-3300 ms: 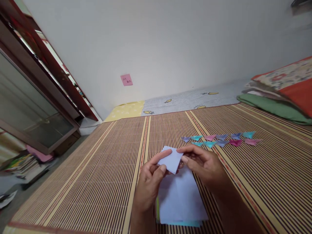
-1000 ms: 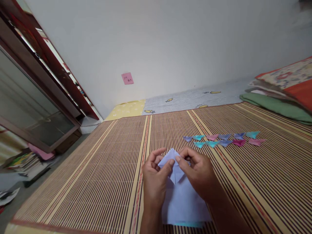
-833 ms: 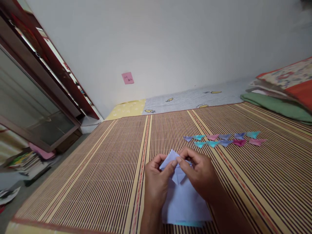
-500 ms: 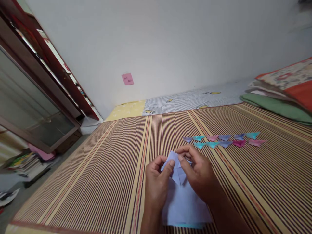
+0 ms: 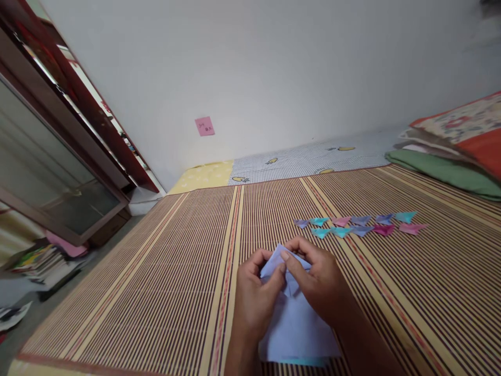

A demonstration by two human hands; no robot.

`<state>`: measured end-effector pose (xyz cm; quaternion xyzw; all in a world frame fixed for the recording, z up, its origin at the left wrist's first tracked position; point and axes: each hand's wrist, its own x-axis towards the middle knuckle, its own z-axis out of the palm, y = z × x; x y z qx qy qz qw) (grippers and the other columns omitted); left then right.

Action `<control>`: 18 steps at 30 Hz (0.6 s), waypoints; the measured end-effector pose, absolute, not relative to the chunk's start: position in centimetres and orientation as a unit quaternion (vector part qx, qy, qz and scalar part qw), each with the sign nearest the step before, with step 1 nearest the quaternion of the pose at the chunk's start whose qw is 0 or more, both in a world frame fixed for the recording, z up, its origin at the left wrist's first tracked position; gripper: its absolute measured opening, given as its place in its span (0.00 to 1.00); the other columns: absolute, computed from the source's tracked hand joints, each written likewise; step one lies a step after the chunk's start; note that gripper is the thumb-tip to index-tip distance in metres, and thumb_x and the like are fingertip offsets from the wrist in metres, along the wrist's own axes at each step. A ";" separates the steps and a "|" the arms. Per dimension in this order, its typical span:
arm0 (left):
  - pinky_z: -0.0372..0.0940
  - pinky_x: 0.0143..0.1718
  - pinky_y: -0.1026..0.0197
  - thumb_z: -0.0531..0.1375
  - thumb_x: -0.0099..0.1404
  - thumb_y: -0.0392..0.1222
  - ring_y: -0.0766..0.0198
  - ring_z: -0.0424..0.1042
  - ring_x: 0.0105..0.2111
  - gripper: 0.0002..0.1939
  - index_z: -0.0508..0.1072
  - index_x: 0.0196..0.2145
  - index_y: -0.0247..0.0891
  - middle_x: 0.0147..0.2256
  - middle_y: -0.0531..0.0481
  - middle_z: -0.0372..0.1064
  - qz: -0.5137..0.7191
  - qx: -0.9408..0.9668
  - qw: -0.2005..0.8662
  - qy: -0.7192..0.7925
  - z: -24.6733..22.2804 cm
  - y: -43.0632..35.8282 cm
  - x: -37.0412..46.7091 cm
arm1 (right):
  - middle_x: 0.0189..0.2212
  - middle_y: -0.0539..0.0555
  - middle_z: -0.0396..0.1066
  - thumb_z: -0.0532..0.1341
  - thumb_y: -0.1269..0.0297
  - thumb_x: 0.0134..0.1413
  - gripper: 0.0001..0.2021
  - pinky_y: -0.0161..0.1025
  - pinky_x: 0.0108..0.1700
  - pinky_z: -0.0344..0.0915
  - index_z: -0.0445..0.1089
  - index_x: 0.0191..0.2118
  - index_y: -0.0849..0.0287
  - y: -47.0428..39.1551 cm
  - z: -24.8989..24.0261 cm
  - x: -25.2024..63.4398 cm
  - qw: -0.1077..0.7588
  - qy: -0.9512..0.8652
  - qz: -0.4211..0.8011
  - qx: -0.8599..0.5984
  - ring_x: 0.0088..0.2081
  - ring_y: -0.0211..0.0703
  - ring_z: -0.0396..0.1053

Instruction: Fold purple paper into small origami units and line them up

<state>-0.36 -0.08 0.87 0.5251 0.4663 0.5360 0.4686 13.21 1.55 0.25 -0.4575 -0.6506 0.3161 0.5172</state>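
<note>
A partly folded sheet of lavender origami paper (image 5: 276, 261) is held up between both hands. My left hand (image 5: 256, 292) pinches its left side, thumb in front and fingers behind. From the right, my right hand (image 5: 317, 271) grips the paper with its thumb pressed on the front near the top corner. Beneath them lies a stack of square paper (image 5: 299, 331), lavender on top with a turquoise edge showing below. Farther off to the right, two rows of small folded paper shapes (image 5: 360, 230) in blue, turquoise, pink and magenta lie on the mat.
A striped woven mat (image 5: 172, 271) covers the bed. Pillows and folded bedding (image 5: 442, 169) are piled at the right. A pink note (image 5: 204, 126) is stuck on the white wall. At the left stand a glass-panelled door (image 5: 50, 151) and a stack of books (image 5: 39, 261).
My right thumb has moved up and left toward the paper's top corner. My left thumb has slid slightly down and right, and the paper's upper part looks folded over.
</note>
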 end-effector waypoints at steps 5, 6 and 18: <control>0.59 0.26 0.66 0.68 0.60 0.42 0.68 0.62 0.24 0.09 0.74 0.28 0.35 0.24 0.54 0.67 0.524 0.522 0.487 0.466 0.6 0.1 -0.5 | 0.24 0.49 0.71 0.58 0.63 0.62 0.09 0.36 0.30 0.63 0.70 0.30 0.56 1.6 0.4 13.4 0.512 -0.650 0.340 -0.447 0.28 0.42 0.70; 0.58 0.26 0.66 0.68 0.60 0.42 0.68 0.62 0.24 0.09 0.74 0.28 0.35 0.24 0.54 0.67 0.523 0.520 0.489 0.465 0.5 0.1 -0.5 | 0.25 0.49 0.72 0.59 0.63 0.62 0.09 0.36 0.31 0.64 0.70 0.30 0.57 1.6 0.4 13.5 0.510 -0.652 0.346 -0.442 0.28 0.42 0.70; 0.58 0.28 0.63 0.61 0.69 0.52 0.65 0.64 0.24 0.21 0.72 0.23 0.36 0.21 0.52 0.65 0.486 0.575 0.479 0.450 0.3 0.1 -0.9 | 0.24 0.48 0.68 0.60 0.59 0.64 0.12 0.36 0.32 0.62 0.70 0.29 0.57 2.3 0.1 15.2 0.555 -0.630 0.344 -0.421 0.28 0.42 0.67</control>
